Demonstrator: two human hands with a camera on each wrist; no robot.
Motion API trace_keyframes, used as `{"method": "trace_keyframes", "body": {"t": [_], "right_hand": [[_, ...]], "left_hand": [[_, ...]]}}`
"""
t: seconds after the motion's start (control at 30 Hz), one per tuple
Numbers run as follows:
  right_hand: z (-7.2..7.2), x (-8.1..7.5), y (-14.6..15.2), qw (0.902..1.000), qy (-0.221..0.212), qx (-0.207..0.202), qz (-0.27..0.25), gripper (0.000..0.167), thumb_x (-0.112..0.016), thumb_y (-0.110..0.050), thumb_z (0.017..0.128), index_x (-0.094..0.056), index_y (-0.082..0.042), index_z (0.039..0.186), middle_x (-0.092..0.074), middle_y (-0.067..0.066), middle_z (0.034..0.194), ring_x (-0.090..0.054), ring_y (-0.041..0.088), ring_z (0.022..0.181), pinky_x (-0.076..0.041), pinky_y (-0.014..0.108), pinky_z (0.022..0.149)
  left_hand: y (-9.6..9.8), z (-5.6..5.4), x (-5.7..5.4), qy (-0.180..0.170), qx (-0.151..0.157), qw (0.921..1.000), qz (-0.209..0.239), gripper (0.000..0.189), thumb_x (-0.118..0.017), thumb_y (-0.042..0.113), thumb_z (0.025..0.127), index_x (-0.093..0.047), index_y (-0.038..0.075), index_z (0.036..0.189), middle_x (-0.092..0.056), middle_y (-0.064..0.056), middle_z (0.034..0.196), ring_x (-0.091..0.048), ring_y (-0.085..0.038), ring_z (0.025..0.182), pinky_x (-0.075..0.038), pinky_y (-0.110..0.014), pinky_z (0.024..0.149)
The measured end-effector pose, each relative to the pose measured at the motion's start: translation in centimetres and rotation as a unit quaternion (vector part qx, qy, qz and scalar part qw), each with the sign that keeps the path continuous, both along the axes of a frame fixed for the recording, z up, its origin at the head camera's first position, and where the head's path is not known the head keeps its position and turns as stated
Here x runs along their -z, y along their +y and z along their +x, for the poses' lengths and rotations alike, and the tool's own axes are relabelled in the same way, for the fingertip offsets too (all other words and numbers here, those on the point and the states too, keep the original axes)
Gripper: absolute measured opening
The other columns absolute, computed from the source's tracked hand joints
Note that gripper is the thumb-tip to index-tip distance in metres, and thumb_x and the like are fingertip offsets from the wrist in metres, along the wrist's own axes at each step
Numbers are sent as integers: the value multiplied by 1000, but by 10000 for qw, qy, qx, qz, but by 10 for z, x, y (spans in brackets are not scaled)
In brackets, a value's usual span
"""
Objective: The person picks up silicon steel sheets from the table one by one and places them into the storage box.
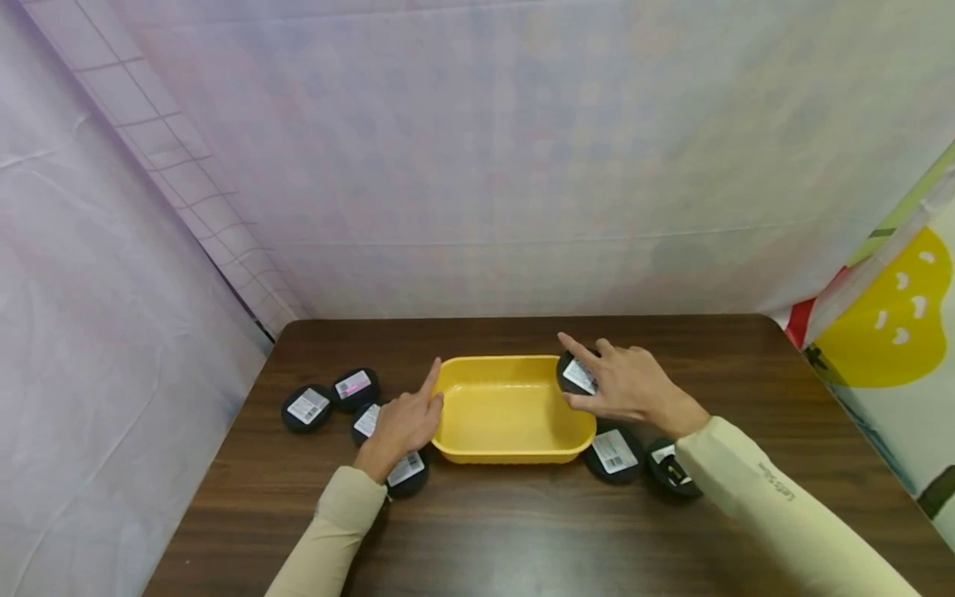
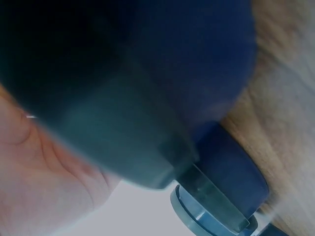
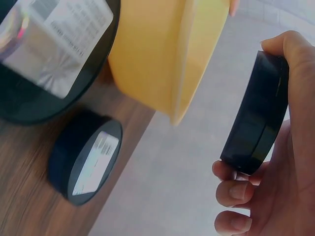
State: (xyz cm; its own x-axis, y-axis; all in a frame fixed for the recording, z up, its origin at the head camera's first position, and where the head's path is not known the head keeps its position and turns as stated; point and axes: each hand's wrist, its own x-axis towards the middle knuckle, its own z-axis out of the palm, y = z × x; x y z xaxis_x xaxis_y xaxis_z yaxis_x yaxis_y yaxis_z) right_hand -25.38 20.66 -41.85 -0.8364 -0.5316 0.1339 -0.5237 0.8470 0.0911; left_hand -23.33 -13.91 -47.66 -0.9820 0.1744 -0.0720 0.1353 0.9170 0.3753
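A yellow basin (image 1: 515,456) sits on the table, its inside bare. Over its right end, my right hand (image 1: 634,381) grips a flat round black container (image 3: 258,113) by its edge, thumb on one side and fingers on the other. The white label on this container faces up in the head view. At the basin's left rim is my left hand (image 1: 406,427), index finger extended along it. Labelled black containers (image 1: 406,473) lie under and beside that hand. In the left wrist view, a dark container (image 2: 138,137) close to the camera hides much of the hand.
Two more black containers (image 1: 307,408) lie at the left of the table. On the right, a labelled container (image 1: 614,452) stands against the basin's corner, and another (image 1: 671,473) is partly behind my right sleeve. A pale cloth (image 1: 507,182) hangs behind the table.
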Motion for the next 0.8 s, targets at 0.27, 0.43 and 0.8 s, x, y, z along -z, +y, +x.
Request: {"method": "trace_keyframes", "body": {"t": [0.27,0.43,0.8], "right_hand": [[0,8,-23,9986,285,-444,-23,90,-53,-72,83,-37,-20,155,-63,17,96,-43,17,49,-42,35,50],[0,13,-35,9983,143,-564,50,88,-53,-71,84,-36,-21,155,-63,16,96,-40,15,48,-44,34,51],[2,32,-47,9968,145,-777,126,88,-60,-69,82,-41,-18,152,-64,17,95,-40,17,48,-37,35,44]], "left_hand": [[1,-1,0,-18,-5,10000,53,57,-29,38,107,-12,29,161,-69,-22,110,-64,-30,80,-49,-48,76],[1,-3,0,-164,-35,9998,69,58,-28,39,107,-9,31,161,-68,-19,103,-59,-26,74,-48,-46,75],[1,-3,1,-230,-56,9997,97,57,-27,39,107,-7,33,160,-61,-13,77,-55,-23,65,-46,-41,69]]}}
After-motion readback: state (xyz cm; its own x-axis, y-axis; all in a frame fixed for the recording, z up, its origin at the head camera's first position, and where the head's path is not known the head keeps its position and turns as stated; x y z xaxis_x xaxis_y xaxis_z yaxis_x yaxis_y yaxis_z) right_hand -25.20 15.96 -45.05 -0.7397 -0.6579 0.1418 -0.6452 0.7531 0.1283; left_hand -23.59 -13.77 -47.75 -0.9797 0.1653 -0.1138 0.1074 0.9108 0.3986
